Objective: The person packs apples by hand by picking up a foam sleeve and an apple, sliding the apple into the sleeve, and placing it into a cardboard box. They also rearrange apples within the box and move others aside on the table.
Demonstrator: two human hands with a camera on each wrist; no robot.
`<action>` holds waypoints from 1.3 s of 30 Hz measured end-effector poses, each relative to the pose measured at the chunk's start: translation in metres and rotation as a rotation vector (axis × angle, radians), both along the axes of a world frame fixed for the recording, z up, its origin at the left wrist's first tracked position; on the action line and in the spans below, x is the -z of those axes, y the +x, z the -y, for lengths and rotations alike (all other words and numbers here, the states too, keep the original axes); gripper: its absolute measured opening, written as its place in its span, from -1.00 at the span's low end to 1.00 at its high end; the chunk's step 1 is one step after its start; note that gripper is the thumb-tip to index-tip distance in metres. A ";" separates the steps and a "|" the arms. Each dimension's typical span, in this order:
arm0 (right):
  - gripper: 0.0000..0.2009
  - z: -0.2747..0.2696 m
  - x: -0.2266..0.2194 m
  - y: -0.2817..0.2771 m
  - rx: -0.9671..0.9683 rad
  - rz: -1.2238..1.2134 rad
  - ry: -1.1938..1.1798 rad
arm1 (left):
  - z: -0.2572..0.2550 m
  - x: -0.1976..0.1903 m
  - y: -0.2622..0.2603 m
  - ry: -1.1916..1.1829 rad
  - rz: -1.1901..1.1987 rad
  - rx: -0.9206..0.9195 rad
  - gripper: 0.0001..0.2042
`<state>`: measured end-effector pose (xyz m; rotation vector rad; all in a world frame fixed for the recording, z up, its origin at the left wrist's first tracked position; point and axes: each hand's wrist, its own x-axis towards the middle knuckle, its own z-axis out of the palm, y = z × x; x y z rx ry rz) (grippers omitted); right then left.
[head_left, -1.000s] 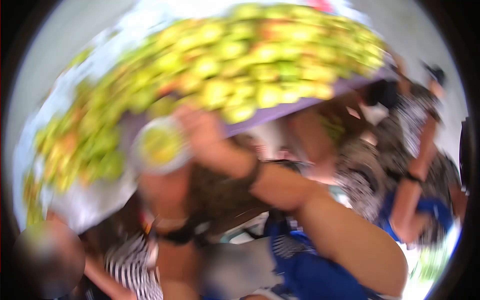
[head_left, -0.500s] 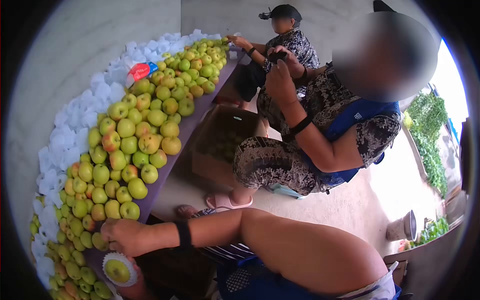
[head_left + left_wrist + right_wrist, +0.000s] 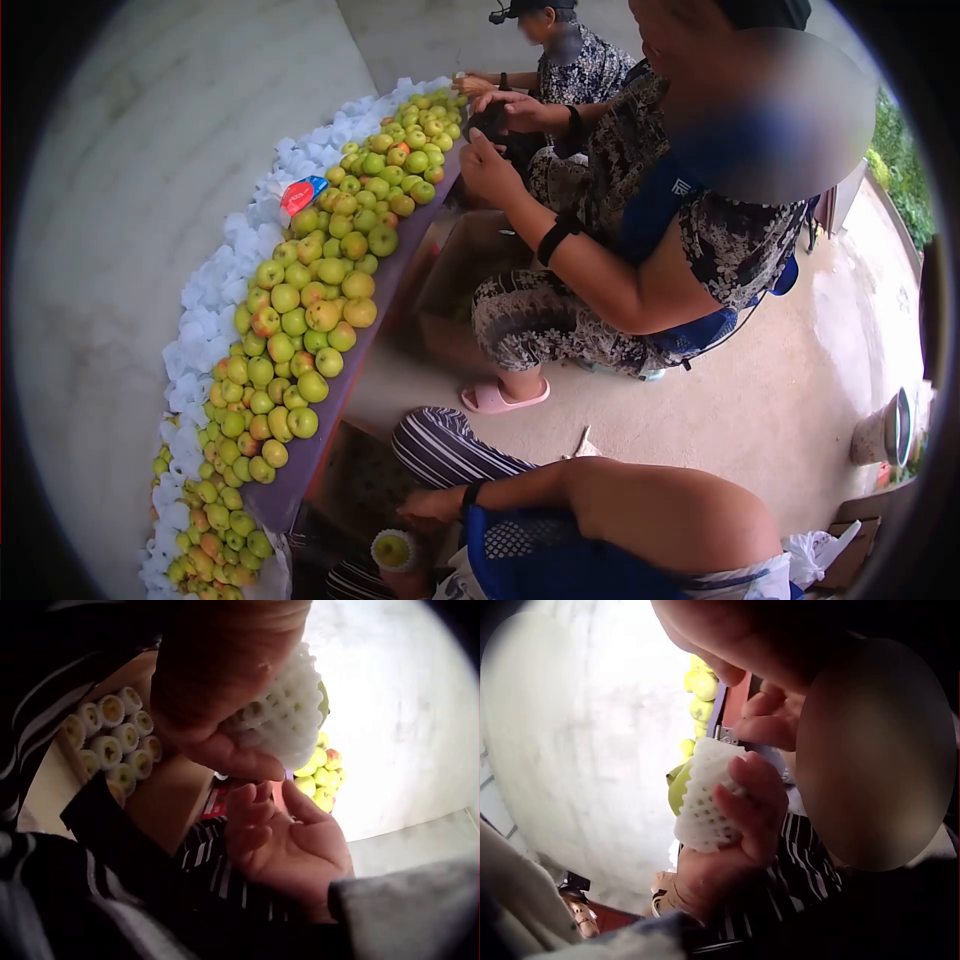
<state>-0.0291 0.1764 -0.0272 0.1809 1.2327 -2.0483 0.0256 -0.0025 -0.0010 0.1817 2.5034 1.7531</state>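
Observation:
My left hand [image 3: 225,671] grips an apple [image 3: 394,551] that sits in a white foam net sleeve [image 3: 281,720]. In the right wrist view, the curled fingers of that hand wrap the sleeve [image 3: 709,799], and green apple skin shows at its open end. My right hand [image 3: 430,508] is just beside the wrapped apple and holds nothing. Its palm is turned up in the left wrist view, with the fingers loosely bent close to the left fingertips. Below, a cardboard box [image 3: 176,791] contains rows of sleeved apples [image 3: 109,746].
Loose apples [image 3: 290,320] are piled along a purple-topped table [image 3: 335,390] to the left, with white foam sleeves [image 3: 215,310] heaped behind. A red and blue packet [image 3: 302,195] lies among them. Two other people sit farther along the table, and a bucket [image 3: 880,430] stands at right.
The view has swung. Both hands have drawn back from the table's edge toward my lap, carrying the sleeved apple. The right hand has left the loose apples.

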 end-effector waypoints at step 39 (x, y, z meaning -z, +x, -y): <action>-0.78 0.034 0.050 -0.024 -0.515 -0.976 0.934 | 0.028 0.083 -0.011 0.376 0.235 0.095 -0.57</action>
